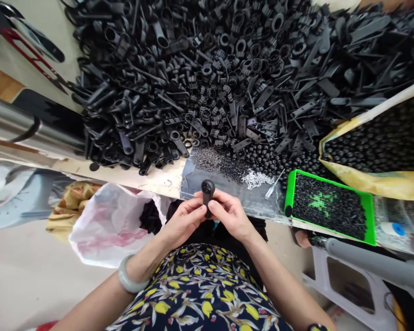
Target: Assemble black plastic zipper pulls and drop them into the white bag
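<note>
Between my two hands, just off the table's front edge, is a black plastic handle with a round head (208,187), held with the head uppermost. Fingers and thumb of my left hand (186,216) pinch it from the left side. My right hand (230,212) grips the same piece from the right, its thumb on the lower part. My fingertips hide the handle's lower end. Right beyond my hands lie small grey metal bits (209,158), a scatter of white slivers (257,178) and a thin screwdriver with a clear handle (271,189).
A great heap of black plastic parts (193,69) covers the table. At right stand a green tray (331,176) of small black pieces and a yellow sack (382,181) of black balls. White plastic bags (106,225) hang at left, near a steel flask (27,124) and red-handled scissors (31,55).
</note>
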Tool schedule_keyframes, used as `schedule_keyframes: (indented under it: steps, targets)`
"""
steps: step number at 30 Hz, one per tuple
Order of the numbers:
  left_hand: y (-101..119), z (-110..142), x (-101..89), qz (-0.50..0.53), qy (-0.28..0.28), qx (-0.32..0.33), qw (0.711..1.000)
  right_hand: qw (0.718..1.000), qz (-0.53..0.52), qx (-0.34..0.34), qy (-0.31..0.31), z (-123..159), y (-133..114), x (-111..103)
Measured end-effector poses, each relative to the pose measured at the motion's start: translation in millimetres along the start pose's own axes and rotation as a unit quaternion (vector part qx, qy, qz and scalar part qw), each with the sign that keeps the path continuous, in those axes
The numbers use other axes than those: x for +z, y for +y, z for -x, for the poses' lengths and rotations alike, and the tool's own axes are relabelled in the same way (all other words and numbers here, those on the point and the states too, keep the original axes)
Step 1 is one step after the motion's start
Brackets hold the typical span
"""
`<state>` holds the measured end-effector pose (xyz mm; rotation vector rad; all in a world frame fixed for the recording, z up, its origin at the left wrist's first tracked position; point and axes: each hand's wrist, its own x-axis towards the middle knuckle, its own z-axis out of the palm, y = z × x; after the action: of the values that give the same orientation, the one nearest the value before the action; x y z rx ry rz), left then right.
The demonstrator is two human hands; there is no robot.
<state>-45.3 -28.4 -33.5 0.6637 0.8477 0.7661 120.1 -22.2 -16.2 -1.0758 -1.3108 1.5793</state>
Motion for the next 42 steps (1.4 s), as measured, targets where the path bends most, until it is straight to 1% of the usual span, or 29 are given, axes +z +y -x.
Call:
schedule_keyframes:
  steps: [1,2,4,5,6,7,8,9,10,11,12,13,15,16,18,19,21,23,25,27,28,29,30,32,34,36,38,39,42]
  targets:
    - [-2,-1,-1.3,0.005,0.000,-0.010,1.000,0.999,0.022,-0.023,0.010,2,-1,-4]
    - [-4,-1,-2.2,-0.004,0.016,-0.005,1.000,0.997,0.051,-0.047,0.026,3,-3,-9]
    - [-6,1,-3.7,-0.060,0.090,0.033,0.994,0.983,0.150,-0.091,0.049,4,-5,-21]
    - [-5,3,-4.8,-0.104,0.140,0.064,0.983,0.967,0.223,-0.108,0.056,2,-4,-26]
    - [-4,6,-6.0,-0.153,0.187,0.104,0.965,0.942,0.308,-0.122,0.058,0,-3,-31]
    - [-2,9,-7.1,-0.206,0.224,0.148,0.941,0.907,0.395,-0.134,0.054,-3,0,-34]
    - [-1,11,-8.1,-0.260,0.244,0.195,0.914,0.868,0.473,-0.142,0.045,-6,4,-37]
    - [1,12,-8.7,-0.312,0.245,0.244,0.885,0.831,0.536,-0.146,0.034,-9,9,-37]
    - [3,11,-8.8,-0.359,0.230,0.291,0.857,0.800,0.581,-0.146,0.023,-11,14,-37]
    - [4,8,-8.4,-0.402,0.204,0.331,0.829,0.780,0.608,-0.146,0.016,-12,18,-37]
    - [4,4,-7.5,-0.439,0.176,0.362,0.803,0.770,0.621,-0.146,0.015,-12,21,-37]
    - [3,-2,-6.5,-0.472,0.151,0.384,0.779,0.768,0.623,-0.147,0.020,-11,22,-39]
    - [-1,-16,-4.3,-0.532,0.119,0.404,0.734,0.776,0.611,-0.147,0.048,-5,18,-50]
    - [-3,-23,-3.4,-0.561,0.110,0.406,0.714,0.781,0.602,-0.146,0.075,-2,14,-59]
    - [-8,-36,-2.1,-0.608,0.094,0.401,0.678,0.785,0.584,-0.133,0.156,2,4,-84]
    - [-10,-41,-1.6,-0.625,0.085,0.398,0.666,0.785,0.572,-0.125,0.202,3,0,-98]
    - [-13,-50,-0.1,-0.640,0.067,0.398,0.654,0.788,0.555,-0.104,0.246,-1,-5,-122]
    - [-13,-56,2.0,-0.642,0.051,0.401,0.652,0.783,0.569,-0.083,0.237,-10,-4,-136]
    - [-13,-60,4.2,-0.641,0.041,0.402,0.652,0.760,0.611,-0.065,0.212,-19,-1,-140]
    - [-13,-60,6.1,-0.644,0.045,0.401,0.650,0.737,0.643,-0.055,0.201,-25,2,-139]
    - [-13,-59,6.9,-0.646,0.051,0.401,0.647,0.736,0.643,-0.060,0.203,-26,1,-138]
    - [-13,-58,7.6,-0.650,0.056,0.400,0.644,0.748,0.627,-0.070,0.206,-25,0,-136]
    - [-13,-57,8.2,-0.654,0.058,0.398,0.641,0.772,0.594,-0.085,0.209,-23,-1,-135]
    - [-14,-56,9.7,-0.659,0.056,0.390,0.640,0.840,0.490,-0.103,0.211,-15,-6,-133]
    - [-14,-57,11.8,-0.660,0.050,0.377,0.647,0.902,0.367,-0.084,0.210,-4,-9,-129]
    - [-14,-59,14.4,-0.657,0.046,0.366,0.658,0.939,0.272,-0.052,0.206,8,-10,-122]
    - [-14,-62,16.9,-0.654,0.041,0.356,0.666,0.953,0.233,-0.044,0.190,18,-8,-113]
    - [-14,-63,17.8,-0.652,0.041,0.354,0.669,0.954,0.237,-0.047,0.176,22,-6,-109]
    - [-14,-65,18.4,-0.648,0.047,0.346,0.677,0.945,0.294,-0.051,0.136,27,1,-94]
